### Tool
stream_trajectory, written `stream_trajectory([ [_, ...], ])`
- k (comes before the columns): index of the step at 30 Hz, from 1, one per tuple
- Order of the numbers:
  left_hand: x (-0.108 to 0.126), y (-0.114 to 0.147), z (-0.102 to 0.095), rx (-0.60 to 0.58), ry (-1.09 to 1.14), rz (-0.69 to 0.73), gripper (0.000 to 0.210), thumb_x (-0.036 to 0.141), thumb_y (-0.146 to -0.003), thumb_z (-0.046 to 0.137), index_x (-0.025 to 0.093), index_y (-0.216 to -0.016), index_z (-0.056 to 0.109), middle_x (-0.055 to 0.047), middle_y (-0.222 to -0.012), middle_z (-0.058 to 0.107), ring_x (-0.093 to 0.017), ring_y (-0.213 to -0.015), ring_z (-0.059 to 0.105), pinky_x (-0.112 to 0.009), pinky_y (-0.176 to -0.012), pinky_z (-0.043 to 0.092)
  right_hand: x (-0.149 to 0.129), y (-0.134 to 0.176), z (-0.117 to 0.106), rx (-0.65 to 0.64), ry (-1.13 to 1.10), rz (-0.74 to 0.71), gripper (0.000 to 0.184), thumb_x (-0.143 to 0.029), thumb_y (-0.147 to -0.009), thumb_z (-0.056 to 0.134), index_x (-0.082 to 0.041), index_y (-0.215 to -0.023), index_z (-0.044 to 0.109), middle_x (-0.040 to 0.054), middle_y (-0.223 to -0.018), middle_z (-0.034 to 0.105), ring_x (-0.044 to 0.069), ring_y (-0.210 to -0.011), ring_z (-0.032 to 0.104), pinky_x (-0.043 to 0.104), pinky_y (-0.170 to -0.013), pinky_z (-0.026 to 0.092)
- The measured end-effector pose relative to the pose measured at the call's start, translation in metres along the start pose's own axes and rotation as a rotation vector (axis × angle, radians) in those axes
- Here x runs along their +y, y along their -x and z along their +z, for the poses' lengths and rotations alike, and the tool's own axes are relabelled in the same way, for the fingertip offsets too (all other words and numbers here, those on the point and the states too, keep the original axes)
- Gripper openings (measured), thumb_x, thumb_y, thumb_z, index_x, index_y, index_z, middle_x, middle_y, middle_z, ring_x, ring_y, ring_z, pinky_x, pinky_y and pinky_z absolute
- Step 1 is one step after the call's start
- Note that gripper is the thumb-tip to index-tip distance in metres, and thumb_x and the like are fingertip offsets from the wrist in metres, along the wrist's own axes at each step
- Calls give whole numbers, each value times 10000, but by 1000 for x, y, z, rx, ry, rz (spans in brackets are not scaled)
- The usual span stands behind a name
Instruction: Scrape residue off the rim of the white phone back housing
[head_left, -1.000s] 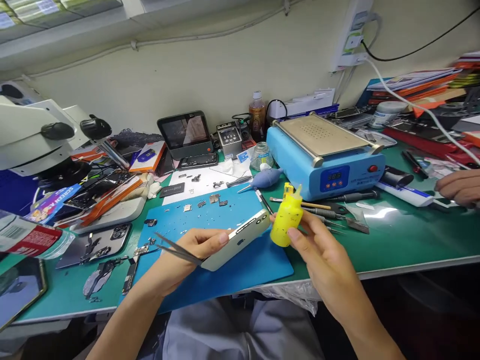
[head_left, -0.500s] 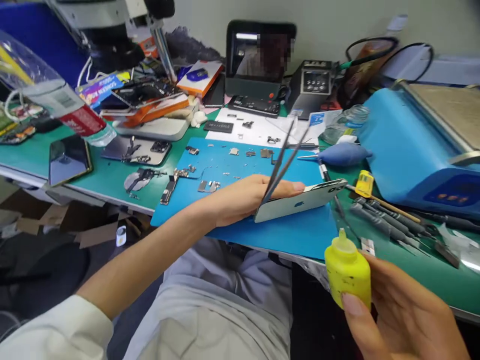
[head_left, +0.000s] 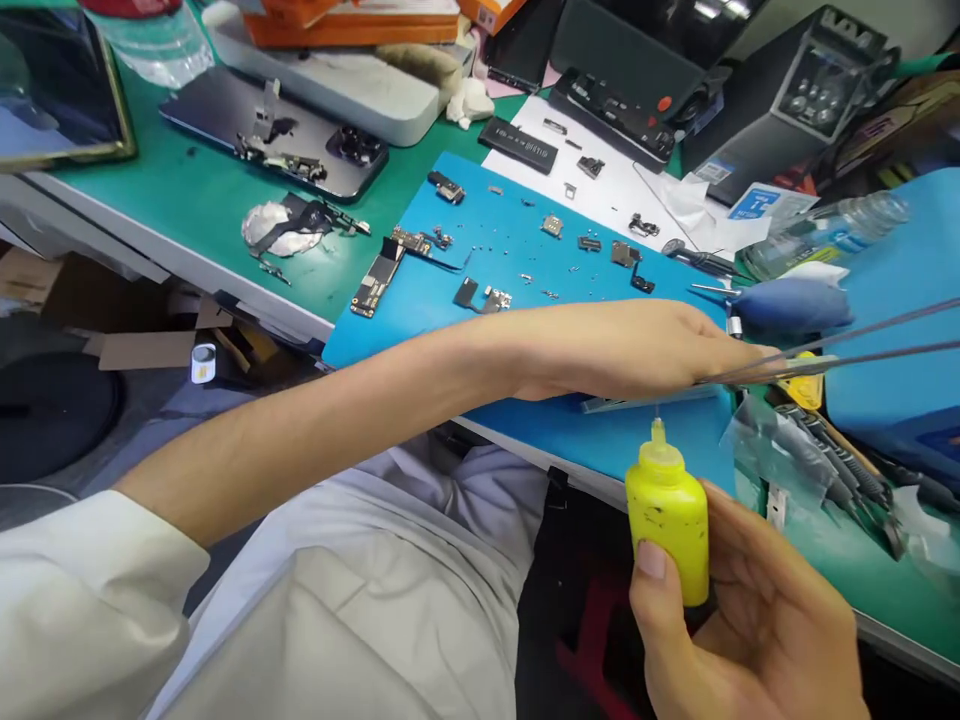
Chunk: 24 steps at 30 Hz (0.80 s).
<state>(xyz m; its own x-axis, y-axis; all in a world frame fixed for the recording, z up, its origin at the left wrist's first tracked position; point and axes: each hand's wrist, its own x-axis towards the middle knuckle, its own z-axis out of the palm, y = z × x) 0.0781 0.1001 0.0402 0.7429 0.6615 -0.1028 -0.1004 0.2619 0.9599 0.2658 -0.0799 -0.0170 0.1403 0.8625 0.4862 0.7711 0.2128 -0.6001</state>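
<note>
My left hand (head_left: 660,345) reaches across the blue mat (head_left: 420,320), back of the hand up, closed on a pair of tweezers (head_left: 862,350) whose tips point right. Under that hand a thin strip of the pale phone back (head_left: 622,404) shows; the rest is hidden, and I cannot tell if the fingers grip it. My right hand (head_left: 757,610) holds a small yellow needle-tip bottle (head_left: 667,520) upright between thumb and fingers, over the bench's front edge. Its fine needle points up, just below the left hand.
Several small phone parts and a logic board (head_left: 377,280) lie on the mat. Left are a dark phone housing (head_left: 277,130) and another phone (head_left: 56,95). On the right are a blue air blower (head_left: 791,303), a clear bag (head_left: 776,450), screwdrivers (head_left: 840,460) and a blue machine (head_left: 900,390).
My view has tipped down and closer. The left hand has turned and moved right; its tweezers swung from upright to pointing right. The phone back is lower and mostly covered. The bottle stays in my right hand.
</note>
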Motion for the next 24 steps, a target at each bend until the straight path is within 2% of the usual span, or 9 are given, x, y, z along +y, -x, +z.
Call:
stream_trajectory([
  [4, 2, 0, 0, 49, -80, 69, 432, 89, -1088, 489, 182, -861, 844, 7, -1203, 861, -184, -1279, 756, -237, -1046, 539, 1, -1, -3, -22, 0, 1, 577, -300, -882, 944, -140, -1411, 777, 155, -1214, 824, 274, -976, 832, 375, -848, 722],
  [6, 3, 2, 1, 53, -85, 72, 460, 50, -1072, 481, 200, -831, 843, 27, -1194, 868, -156, -1278, 764, -203, -1026, 536, -1, -2, -2, -32, 13, 8, 582, -307, -869, 950, -138, -1402, 783, 164, -1200, 827, 292, -963, 836, 397, -834, 730],
  [11, 4, 4, 1, 95, -166, 73, 474, 108, -1073, 458, 204, -697, 730, 41, -1121, 834, -172, -1209, 772, -225, -913, 546, -6, -1, 3, 14, 58, 46, 527, -398, -894, 915, -139, -1338, 797, 179, -1171, 827, 309, -943, 835, 434, -820, 737],
  [13, 4, 4, 1, 89, -205, 56, 448, 150, -1085, 413, 194, -824, 774, 29, -1223, 831, -166, -1194, 767, -226, -904, 540, -6, -1, 2, 17, 80, 74, 553, -417, -877, 925, -128, -1330, 795, 185, -1165, 828, 309, -931, 837, 423, -802, 741],
  [15, 4, 3, 1, 73, -255, 29, 503, 187, -1106, 330, 183, -1058, 831, 16, -1321, 825, -148, -1223, 751, -221, -926, 530, -7, -1, -2, -19, 89, 93, 596, -410, -843, 950, -117, -1338, 794, 187, -1154, 831, 304, -918, 838, 402, -790, 743],
  [17, 5, 2, 2, 66, -268, 19, 555, 212, -1127, 285, 178, -1200, 834, 24, -1327, 830, -135, -1244, 737, -211, -935, 524, -9, 0, -4, -20, 104, 115, 612, -429, -832, 953, -114, -1333, 799, 186, -1136, 833, 300, -899, 833, 405, -790, 743],
  [18, 6, 1, 2, 62, -269, 14, 543, 216, -1139, 299, 174, -1184, 839, 28, -1304, 834, -136, -1226, 739, -208, -927, 523, -11, 1, -4, -15, 107, 132, 617, -442, -832, 953, -113, -1332, 800, 187, -1136, 831, 301, -901, 831, 412, -798, 744],
  [21, 7, 0, 2, 97, -265, -1, 460, 188, -1151, 426, 172, -924, 826, 25, -1135, 842, -131, -1025, 764, -198, -838, 518, -20, 4, 0, -10, 105, 213, 657, -484, -847, 948, -109, -1361, 787, 200, -1182, 820, 313, -938, 830, 447, -842, 745],
  [24, 7, 0, 2, 118, -228, 6, 461, 158, -1131, 523, 196, -711, 709, 17, -862, 762, -137, -850, 740, -224, -743, 508, -30, 7, 5, -5, 119, 261, 675, -529, -866, 931, -114, -1378, 785, 204, -1202, 818, 328, -945, 826, 491, -865, 738],
])
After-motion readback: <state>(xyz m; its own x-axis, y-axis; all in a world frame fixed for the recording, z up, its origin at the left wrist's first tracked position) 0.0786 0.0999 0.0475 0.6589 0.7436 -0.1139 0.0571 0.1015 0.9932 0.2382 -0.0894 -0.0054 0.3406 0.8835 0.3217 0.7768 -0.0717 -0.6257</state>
